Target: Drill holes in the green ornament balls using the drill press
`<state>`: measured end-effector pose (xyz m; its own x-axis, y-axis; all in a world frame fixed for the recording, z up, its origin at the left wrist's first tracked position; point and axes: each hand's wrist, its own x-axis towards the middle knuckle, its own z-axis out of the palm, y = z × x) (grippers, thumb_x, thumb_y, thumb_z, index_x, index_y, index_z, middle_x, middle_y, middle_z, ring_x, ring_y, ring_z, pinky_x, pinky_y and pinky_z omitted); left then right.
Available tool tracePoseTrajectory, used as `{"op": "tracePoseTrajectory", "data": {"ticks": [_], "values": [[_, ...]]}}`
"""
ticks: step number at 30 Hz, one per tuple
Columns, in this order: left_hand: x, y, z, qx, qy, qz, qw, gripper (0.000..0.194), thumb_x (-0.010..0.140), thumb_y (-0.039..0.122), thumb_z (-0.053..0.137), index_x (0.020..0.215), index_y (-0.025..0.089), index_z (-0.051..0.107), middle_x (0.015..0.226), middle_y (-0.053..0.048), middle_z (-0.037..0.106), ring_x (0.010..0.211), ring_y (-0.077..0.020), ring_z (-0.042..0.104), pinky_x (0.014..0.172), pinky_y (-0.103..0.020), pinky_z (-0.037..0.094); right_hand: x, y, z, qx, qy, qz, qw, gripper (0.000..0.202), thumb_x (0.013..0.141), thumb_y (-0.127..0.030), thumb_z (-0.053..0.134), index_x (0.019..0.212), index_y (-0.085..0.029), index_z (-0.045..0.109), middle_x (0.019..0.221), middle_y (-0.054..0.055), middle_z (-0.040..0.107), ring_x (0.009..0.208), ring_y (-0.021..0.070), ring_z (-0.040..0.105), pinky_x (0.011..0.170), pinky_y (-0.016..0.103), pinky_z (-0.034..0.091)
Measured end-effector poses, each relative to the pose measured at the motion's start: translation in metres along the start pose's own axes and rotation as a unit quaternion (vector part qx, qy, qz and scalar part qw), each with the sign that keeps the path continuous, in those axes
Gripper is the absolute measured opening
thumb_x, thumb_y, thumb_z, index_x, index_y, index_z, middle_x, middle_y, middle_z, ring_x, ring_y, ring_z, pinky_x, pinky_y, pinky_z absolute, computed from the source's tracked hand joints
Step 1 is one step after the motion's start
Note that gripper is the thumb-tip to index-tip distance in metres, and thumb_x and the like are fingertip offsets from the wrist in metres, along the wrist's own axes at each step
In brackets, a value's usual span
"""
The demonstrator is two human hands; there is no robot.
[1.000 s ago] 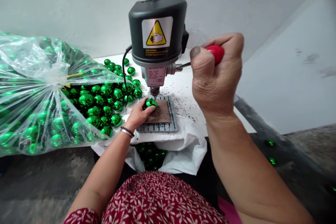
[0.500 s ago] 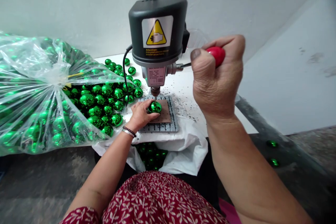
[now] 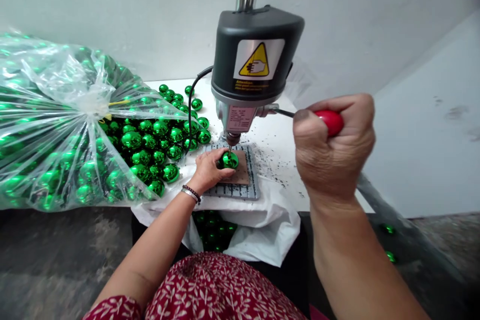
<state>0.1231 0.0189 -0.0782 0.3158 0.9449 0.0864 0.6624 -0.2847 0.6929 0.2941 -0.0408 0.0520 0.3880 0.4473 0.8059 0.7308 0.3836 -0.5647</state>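
Observation:
Beneath the drill press (image 3: 258,55), my left hand (image 3: 212,167) grips a shiny green ball (image 3: 230,160) between thumb and fingers. The ball rests on a brown board (image 3: 242,172) on the grey slotted base plate (image 3: 249,192). The drill bit meets the top of the ball, or very nearly; the exact contact is too small to tell. On the right, my right hand (image 3: 333,147) is wrapped round the red knob (image 3: 329,122) of the press lever.
A clear plastic bag (image 3: 90,100) full of green balls covers the left side, with loose balls (image 3: 170,172) beside it. White cloth (image 3: 262,230) with green balls in it hangs at the front edge. Dark shavings dot the white table (image 3: 277,147).
The view has shifted, so the press appears further right and tilted. My right hand, on the red knob, appears lower and further right. My left hand still holds the ball.

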Motion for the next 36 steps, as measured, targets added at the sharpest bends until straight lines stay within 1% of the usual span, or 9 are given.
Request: {"op": "tracePoseTrajectory", "data": {"ticks": [6, 11, 17, 22, 27, 30, 33, 35, 36], "values": [[-0.001, -0.003, 0.001, -0.005, -0.007, -0.001, 1.0, 0.065, 0.072, 0.033, 0.082, 0.134, 0.025, 0.064, 0.13, -0.007, 0.07, 0.125, -0.0316, 0.058, 0.113, -0.048, 0.038, -0.004, -0.001, -0.003, -0.032, 0.001, 0.011, 0.999, 0.013, 0.077, -0.031, 0.055, 0.076, -0.02, 0.05, 0.064, -0.005, 0.051, 0.058, 0.005, 0.045, 0.059, 0.022, 0.041], [-0.001, -0.005, 0.003, 0.007, -0.012, 0.001, 1.0, 0.065, 0.073, 0.036, 0.081, 0.134, 0.026, 0.064, 0.132, -0.007, 0.069, 0.124, -0.0319, 0.058, 0.113, -0.05, 0.036, -0.015, 0.003, -0.002, -0.045, 0.002, 0.014, 0.999, 0.015, 0.08, -0.035, 0.054, 0.077, -0.021, 0.05, 0.069, -0.003, 0.056, 0.064, 0.0077, 0.052, 0.062, 0.024, 0.045], [-0.001, -0.004, 0.002, 0.012, -0.014, 0.0, 1.0, 0.067, 0.073, 0.038, 0.081, 0.136, 0.025, 0.062, 0.131, -0.008, 0.069, 0.123, -0.0318, 0.058, 0.112, -0.05, 0.038, -0.035, 0.015, 0.003, -0.041, 0.035, -0.01, 0.998, 0.016, 0.083, -0.035, 0.057, 0.082, -0.02, 0.053, 0.071, -0.001, 0.053, 0.064, 0.0083, 0.049, 0.059, 0.024, 0.043], [-0.002, -0.001, -0.001, 0.011, -0.022, 0.002, 1.0, 0.065, 0.075, 0.035, 0.08, 0.136, 0.025, 0.062, 0.132, -0.007, 0.069, 0.124, -0.031, 0.058, 0.111, -0.05, 0.037, -0.05, 0.024, 0.007, -0.031, 0.053, -0.019, 0.998, 0.016, 0.086, -0.036, 0.057, 0.085, -0.019, 0.054, 0.077, 0.0, 0.055, 0.069, 0.0082, 0.052, 0.062, 0.024, 0.044], [-0.003, -0.001, -0.001, 0.005, -0.023, 0.003, 1.0, 0.063, 0.075, 0.034, 0.08, 0.135, 0.025, 0.062, 0.132, -0.006, 0.069, 0.124, -0.0309, 0.058, 0.111, -0.048, 0.038, -0.062, 0.03, 0.012, -0.013, 0.06, -0.028, 0.998, 0.018, 0.085, -0.038, 0.056, 0.084, -0.02, 0.052, 0.076, 0.0, 0.057, 0.067, 0.0087, 0.055, 0.061, 0.025, 0.046], [-0.002, -0.002, -0.001, 0.006, -0.024, 0.008, 1.0, 0.063, 0.075, 0.035, 0.08, 0.134, 0.025, 0.062, 0.131, -0.006, 0.07, 0.122, -0.0313, 0.059, 0.11, -0.049, 0.039, -0.05, 0.026, 0.013, -0.004, 0.075, -0.032, 0.997, 0.019, 0.084, -0.038, 0.054, 0.083, -0.02, 0.051, 0.074, -0.001, 0.056, 0.064, 0.0081, 0.053, 0.059, 0.024, 0.043], [-0.001, -0.003, 0.001, -0.014, -0.02, 0.018, 1.0, 0.062, 0.073, 0.032, 0.08, 0.132, 0.025, 0.063, 0.131, -0.007, 0.07, 0.122, -0.0308, 0.06, 0.109, -0.047, 0.041, -0.015, 0.013, 0.012, -0.005, 0.072, -0.019, 0.997, 0.022, 0.084, -0.04, 0.053, 0.084, -0.018, 0.051, 0.072, -0.001, 0.055, 0.062, 0.0071, 0.05, 0.059, 0.025, 0.04], [-0.003, -0.005, 0.001, -0.042, -0.02, 0.031, 0.998, 0.063, 0.072, 0.028, 0.079, 0.132, 0.023, 0.062, 0.13, -0.007, 0.07, 0.121, -0.0298, 0.061, 0.109, -0.046, 0.042, 0.011, 0.005, 0.013, -0.004, 0.014, 0.058, 0.998, 0.025, 0.085, -0.042, 0.053, 0.087, -0.017, 0.049, 0.071, -0.003, 0.052, 0.061, 0.0058, 0.046, 0.061, 0.025, 0.038], [-0.006, -0.006, 0.0, -0.057, -0.022, 0.042, 0.997, 0.064, 0.071, 0.026, 0.078, 0.132, 0.022, 0.062, 0.13, -0.008, 0.07, 0.121, -0.0296, 0.061, 0.109, -0.045, 0.043, 0.02, 0.002, 0.013, 0.0, 0.002, 0.082, 0.997, 0.024, 0.085, -0.041, 0.053, 0.087, -0.017, 0.048, 0.068, -0.004, 0.049, 0.06, 0.0057, 0.044, 0.061, 0.025, 0.037]]}}
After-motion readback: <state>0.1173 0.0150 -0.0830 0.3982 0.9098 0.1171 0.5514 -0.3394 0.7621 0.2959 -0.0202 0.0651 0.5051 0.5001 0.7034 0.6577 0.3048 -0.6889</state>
